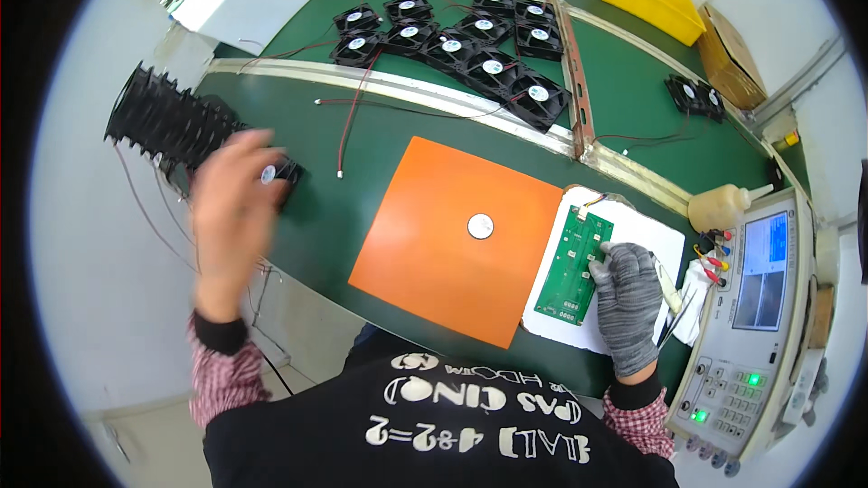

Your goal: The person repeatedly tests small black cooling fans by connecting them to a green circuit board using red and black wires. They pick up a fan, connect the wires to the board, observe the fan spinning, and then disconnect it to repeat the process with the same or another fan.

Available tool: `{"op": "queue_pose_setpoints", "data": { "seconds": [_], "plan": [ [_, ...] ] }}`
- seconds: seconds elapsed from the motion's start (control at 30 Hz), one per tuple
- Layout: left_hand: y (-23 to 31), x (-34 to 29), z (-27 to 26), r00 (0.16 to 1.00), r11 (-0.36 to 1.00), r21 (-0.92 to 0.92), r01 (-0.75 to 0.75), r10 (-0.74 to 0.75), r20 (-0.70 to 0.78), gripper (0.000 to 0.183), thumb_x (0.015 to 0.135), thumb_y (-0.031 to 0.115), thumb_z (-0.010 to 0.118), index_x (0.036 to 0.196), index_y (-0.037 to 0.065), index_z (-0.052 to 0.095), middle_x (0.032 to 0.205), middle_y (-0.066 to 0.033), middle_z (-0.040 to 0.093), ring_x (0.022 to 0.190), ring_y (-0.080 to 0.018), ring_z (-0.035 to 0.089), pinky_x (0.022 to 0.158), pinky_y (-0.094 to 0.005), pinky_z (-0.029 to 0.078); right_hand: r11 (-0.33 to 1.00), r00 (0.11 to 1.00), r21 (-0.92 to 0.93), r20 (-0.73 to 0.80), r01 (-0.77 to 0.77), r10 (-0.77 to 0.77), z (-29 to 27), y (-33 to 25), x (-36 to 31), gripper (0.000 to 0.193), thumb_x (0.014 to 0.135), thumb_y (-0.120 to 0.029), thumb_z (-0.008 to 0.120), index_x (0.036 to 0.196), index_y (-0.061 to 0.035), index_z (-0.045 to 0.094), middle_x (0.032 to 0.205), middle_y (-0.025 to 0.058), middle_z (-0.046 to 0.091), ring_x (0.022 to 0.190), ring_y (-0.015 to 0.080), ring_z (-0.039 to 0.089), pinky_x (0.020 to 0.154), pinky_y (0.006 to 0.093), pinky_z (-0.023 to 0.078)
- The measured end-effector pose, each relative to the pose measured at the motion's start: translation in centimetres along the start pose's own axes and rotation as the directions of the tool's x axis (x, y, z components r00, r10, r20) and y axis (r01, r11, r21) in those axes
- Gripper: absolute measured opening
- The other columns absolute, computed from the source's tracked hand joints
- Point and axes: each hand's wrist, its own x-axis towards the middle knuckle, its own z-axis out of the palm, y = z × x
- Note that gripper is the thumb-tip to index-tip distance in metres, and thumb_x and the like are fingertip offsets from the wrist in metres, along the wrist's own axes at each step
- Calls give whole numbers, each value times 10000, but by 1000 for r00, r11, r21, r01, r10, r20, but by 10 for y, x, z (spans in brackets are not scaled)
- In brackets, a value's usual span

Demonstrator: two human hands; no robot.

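My left hand (237, 208), bare and smeared by motion, is over the left end of the table beside a black square fan (269, 174). Its fingers are too blurred to show whether they hold anything. Behind it leans a long stack of black fans (163, 113) with loose wires. My right hand (626, 294) wears a grey glove with bare fingertips. Its thumb and forefinger, slightly apart, rest at the right edge of a green circuit board (571, 273). That board lies on a white pad (665, 235), with a wired connector at its far end.
An orange sheet (434, 262) with a round white disc (480, 226) lies centrally. Several wired fans (491, 67) spread behind, near a metal strip (571, 72). To the right are a bench instrument with a screen (761, 271), a squeeze bottle (719, 209) and a yellow bin (649, 0).
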Motion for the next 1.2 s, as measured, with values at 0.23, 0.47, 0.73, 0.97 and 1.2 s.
{"op": "queue_pose_setpoints", "data": {
  "seconds": [0.23,0.47,0.73,0.97,1.2],
  "plan": [
    [-94,-301,-313,745,-206,807,553,-311,-590,416,883,244,652,1225,11,611,1264,-223,602,1225,-371,527,1033,-455,413,993,988,36,110,109,-112,0,5,-11,175,863,-102,640,1023,-36,616,961,123,597,887,304,591,817,401,493],
    [-77,-459,-360,273,-489,429,760,-359,-892,559,901,377,615,1292,-15,535,1243,-247,594,1182,-372,552,977,-449,452,915,919,-83,25,394,-394,9,35,-13,211,883,-242,671,953,-43,682,914,120,655,871,296,607,810,410,480],
    [-70,-410,-363,16,-708,295,642,-372,-928,569,870,509,584,1102,-3,679,1107,-209,667,1057,-368,626,911,-473,490,926,937,155,-120,343,-327,18,32,5,160,924,-122,582,949,-2,686,962,137,670,906,289,626,843,370,499],
    [-76,-455,-392,80,-603,-101,791,265,-961,639,790,628,619,1003,28,673,998,-208,685,989,-369,649,859,-483,498,849,854,92,-38,520,-519,4,-7,37,130,834,2,653,958,-25,626,1000,110,597,949,266,593,866,379,481],
    [-73,-497,-439,-237,-616,138,775,-486,-841,559,943,541,453,1090,39,650,980,-151,706,816,-296,673,736,-475,495,767,761,87,95,636,-642,14,-32,63,162,767,47,670,905,-27,626,963,115,598,913,271,583,839,370,472]
  ]
}}
